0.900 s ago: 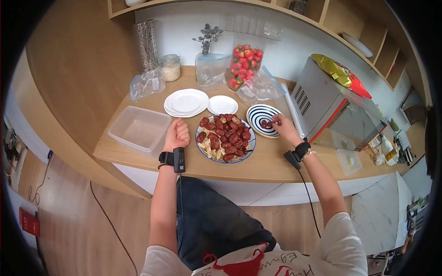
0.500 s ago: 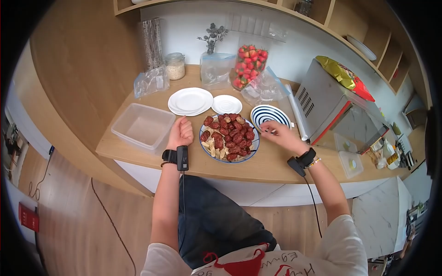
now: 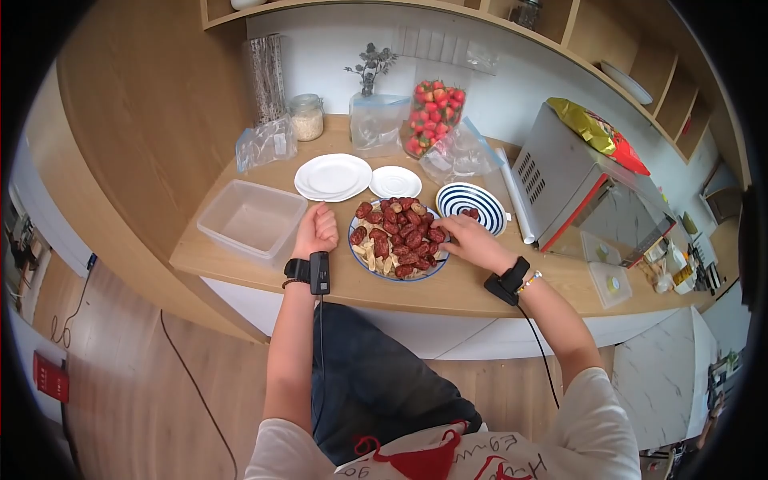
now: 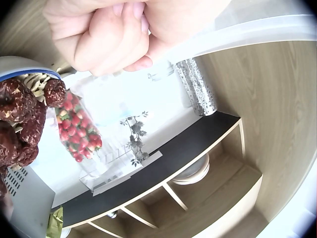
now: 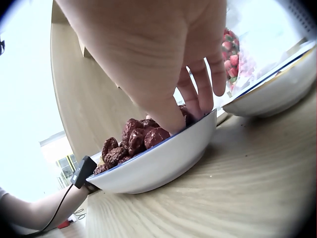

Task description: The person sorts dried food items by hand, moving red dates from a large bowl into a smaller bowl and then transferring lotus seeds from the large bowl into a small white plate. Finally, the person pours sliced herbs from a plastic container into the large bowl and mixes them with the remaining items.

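A blue-rimmed bowl (image 3: 394,278) holds a heap of red dates (image 3: 404,232) over pale dried slices (image 3: 370,254). My right hand (image 3: 474,242) reaches over its right rim, thumb and fingertips among the dates; the right wrist view shows the other fingers (image 5: 200,84) fairly straight, with the index fingertip hidden. Behind that hand, a blue-and-white striped bowl (image 3: 488,200) has a few red dates (image 3: 470,214) in it. Left of the heaped bowl, my left hand (image 3: 318,232) is curled into a fist with nothing in it, beside a clear plastic container (image 3: 248,216).
White plates (image 3: 332,178) and a small saucer (image 3: 396,182) stand behind the bowl. Farther back are a bag of strawberries (image 3: 436,112), clear zip bags (image 3: 380,128) and a jar (image 3: 306,118). A microwave (image 3: 584,188) and a white roll (image 3: 516,196) stand at the right.
My right hand has left the striped bowl, where it held dates, and moved left to the heaped bowl. Those dates now lie in the striped bowl. My left hand stays curled in place.
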A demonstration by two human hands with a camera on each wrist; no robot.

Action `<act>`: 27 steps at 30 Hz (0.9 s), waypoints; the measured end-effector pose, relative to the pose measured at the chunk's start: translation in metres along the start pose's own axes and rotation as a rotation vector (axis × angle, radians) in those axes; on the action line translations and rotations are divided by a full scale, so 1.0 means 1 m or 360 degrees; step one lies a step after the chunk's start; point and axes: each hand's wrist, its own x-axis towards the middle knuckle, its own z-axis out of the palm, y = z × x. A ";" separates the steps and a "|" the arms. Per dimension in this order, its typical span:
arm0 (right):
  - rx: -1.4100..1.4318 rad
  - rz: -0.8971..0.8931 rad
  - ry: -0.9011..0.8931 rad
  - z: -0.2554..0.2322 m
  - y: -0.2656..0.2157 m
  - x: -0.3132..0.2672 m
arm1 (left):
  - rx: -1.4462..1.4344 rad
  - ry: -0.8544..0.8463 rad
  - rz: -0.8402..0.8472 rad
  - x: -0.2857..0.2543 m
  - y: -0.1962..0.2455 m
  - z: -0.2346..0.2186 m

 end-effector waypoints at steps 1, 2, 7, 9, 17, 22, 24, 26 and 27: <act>0.0001 -0.0004 0.0012 0.000 0.001 0.001 | 0.0005 0.0008 0.0011 0.000 0.000 0.001; 0.0085 0.0024 0.0013 -0.001 0.000 0.000 | 0.0012 0.0014 0.0021 0.000 -0.001 0.002; 0.0562 0.0233 0.0174 -0.004 0.015 -0.005 | -0.0005 0.0018 0.0009 0.001 0.001 0.000; 0.0534 0.0411 0.0355 -0.006 0.034 -0.007 | 0.0036 0.0068 0.0034 -0.001 -0.002 0.003; 0.0451 0.0769 0.0182 -0.012 0.094 -0.026 | 0.0095 0.0077 0.0036 0.000 0.001 0.002; 0.0389 0.0696 0.0205 -0.017 0.073 -0.024 | 0.0077 0.0050 0.0025 0.002 0.001 -0.003; 0.0606 0.0609 0.0166 -0.022 0.051 -0.016 | 0.0055 0.0020 0.0004 0.004 0.003 -0.006; 0.0788 0.0448 0.0128 -0.017 0.036 -0.010 | 0.0055 0.0025 0.0032 0.002 0.001 -0.006; 0.0736 0.0372 0.0070 -0.015 0.027 -0.008 | 0.0071 0.0041 0.0068 0.002 0.000 -0.005</act>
